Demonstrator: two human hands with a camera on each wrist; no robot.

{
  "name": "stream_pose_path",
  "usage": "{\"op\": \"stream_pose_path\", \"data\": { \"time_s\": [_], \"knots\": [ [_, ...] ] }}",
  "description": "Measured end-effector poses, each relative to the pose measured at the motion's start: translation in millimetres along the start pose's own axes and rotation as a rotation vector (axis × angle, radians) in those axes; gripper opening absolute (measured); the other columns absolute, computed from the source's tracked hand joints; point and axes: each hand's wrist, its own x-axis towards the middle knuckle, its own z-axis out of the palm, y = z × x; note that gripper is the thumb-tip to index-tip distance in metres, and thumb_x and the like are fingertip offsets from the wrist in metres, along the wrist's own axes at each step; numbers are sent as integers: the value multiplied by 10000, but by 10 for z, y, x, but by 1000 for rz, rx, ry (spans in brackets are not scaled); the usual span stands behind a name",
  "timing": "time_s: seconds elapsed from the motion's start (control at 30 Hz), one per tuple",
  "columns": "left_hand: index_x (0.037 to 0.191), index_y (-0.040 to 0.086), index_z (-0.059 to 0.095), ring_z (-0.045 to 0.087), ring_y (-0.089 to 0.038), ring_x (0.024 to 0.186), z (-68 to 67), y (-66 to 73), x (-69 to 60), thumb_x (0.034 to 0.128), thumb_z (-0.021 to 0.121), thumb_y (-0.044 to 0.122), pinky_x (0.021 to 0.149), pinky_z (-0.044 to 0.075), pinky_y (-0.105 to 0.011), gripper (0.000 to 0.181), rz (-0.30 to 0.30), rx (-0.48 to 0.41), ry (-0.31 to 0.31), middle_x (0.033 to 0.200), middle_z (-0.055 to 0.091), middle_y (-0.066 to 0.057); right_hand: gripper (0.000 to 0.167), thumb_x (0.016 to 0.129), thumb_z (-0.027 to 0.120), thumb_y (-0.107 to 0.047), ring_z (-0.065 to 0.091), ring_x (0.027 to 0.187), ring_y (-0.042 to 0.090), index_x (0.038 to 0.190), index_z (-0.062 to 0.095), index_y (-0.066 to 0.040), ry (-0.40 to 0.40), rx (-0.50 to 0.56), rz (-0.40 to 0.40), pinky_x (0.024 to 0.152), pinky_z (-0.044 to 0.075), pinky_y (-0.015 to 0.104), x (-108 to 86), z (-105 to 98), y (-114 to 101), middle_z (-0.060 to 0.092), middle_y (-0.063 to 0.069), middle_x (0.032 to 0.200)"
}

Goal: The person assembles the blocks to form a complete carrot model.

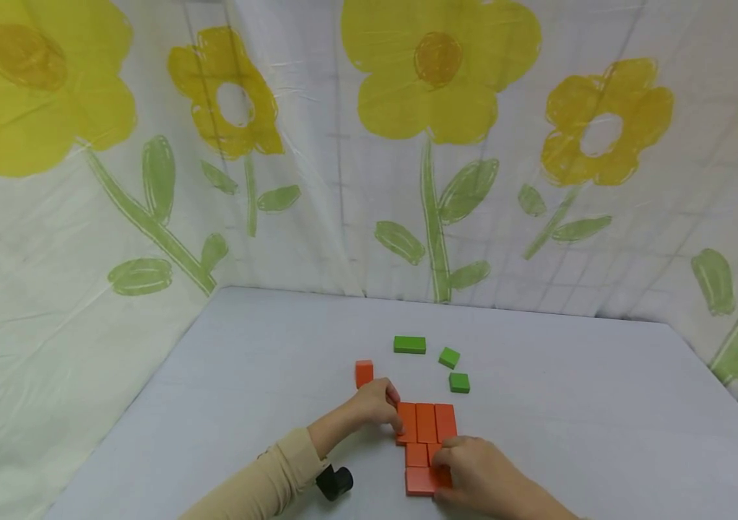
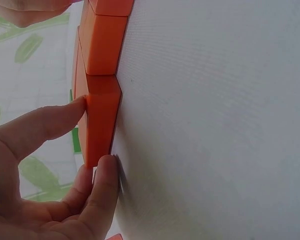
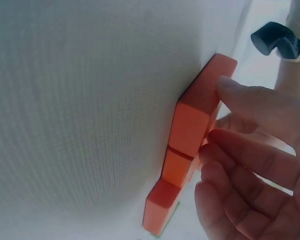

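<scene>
Several orange blocks lie flat and touching: an upper row of three upright-lying oblongs, two small squares below, then a crosswise oblong block (image 1: 418, 481) in front. My left hand (image 1: 377, 403) holds the upper row's left oblong block (image 2: 101, 117), thumb at its near end and fingertips at its far end. My right hand (image 1: 476, 473) grips the front crosswise block, its thumb on the near long side and fingers on top, where they partly cover the right small block (image 1: 434, 453). The left small block (image 1: 417, 454) shows beside it.
A loose orange block (image 1: 364, 373) lies behind my left hand. Farther back are a green oblong block (image 1: 410, 345) and two small green blocks, one turned askew (image 1: 449, 357), one nearer (image 1: 459, 383). A black device (image 1: 335, 482) sits at my left wrist. A flowered curtain (image 1: 317, 238) borders the white table (image 1: 570, 390).
</scene>
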Motion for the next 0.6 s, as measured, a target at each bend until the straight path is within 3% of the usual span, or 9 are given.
{"op": "stream_pose_path", "data": {
  "time_s": [0.43,0.6],
  "knots": [
    [898,22,548,481,-199,740,0,19,-17,681,798,-22,660,414,-312,334,-25,-17,-8,793,532,-62,257,749,833,-221,469,683,5,937,734,-77,6,-7,-4,690,498,251,0,-22,-20,609,-109,783],
    [904,21,549,484,-204,745,-3,29,-21,686,796,-24,671,421,-322,332,-40,-17,-12,796,534,-65,186,791,799,-225,471,654,9,879,724,-79,74,93,10,597,447,217,105,-205,-15,603,-114,743]
  ]
}}
